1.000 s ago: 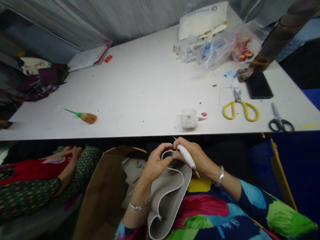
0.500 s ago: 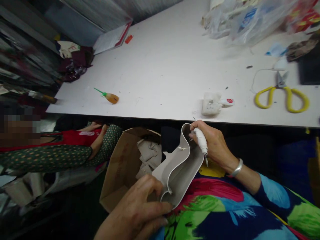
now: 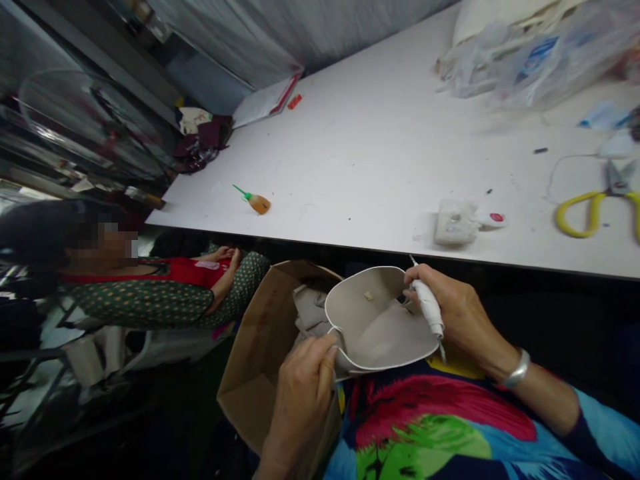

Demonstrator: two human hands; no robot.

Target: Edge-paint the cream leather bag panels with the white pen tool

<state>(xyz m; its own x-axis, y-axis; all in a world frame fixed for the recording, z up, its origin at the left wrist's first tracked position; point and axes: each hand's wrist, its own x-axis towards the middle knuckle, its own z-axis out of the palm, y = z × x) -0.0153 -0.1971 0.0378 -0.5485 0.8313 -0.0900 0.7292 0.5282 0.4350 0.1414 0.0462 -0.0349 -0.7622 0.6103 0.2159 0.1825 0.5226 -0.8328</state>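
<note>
On the table (image 3: 360, 153) I see the bottle (image 3: 260, 204) lying left, toward the front edge, and the folder (image 3: 263, 103) at the back left. The block (image 3: 456, 223) lies front right, the scissors (image 3: 619, 181) farther right, the bags (image 3: 560, 73) back right. Before the table are the pouch (image 3: 390, 333), between left hand (image 3: 305, 377) and right hand (image 3: 445, 303), the box (image 3: 250, 363) with pieces (image 3: 307, 308) inside, leftward, and another person (image 3: 150, 300) farther left.

white table (image 3: 370, 153) with amber bottle (image 3: 259, 204), yellow-handled scissors (image 3: 619, 183), plastic bags (image 3: 563, 73)

Orange bottle (image 3: 259, 204), yellow-handled scissors (image 3: 617, 189) on white table (image 3: 360, 160); plastic bag (image 3: 565, 75), contents unclear.
</note>
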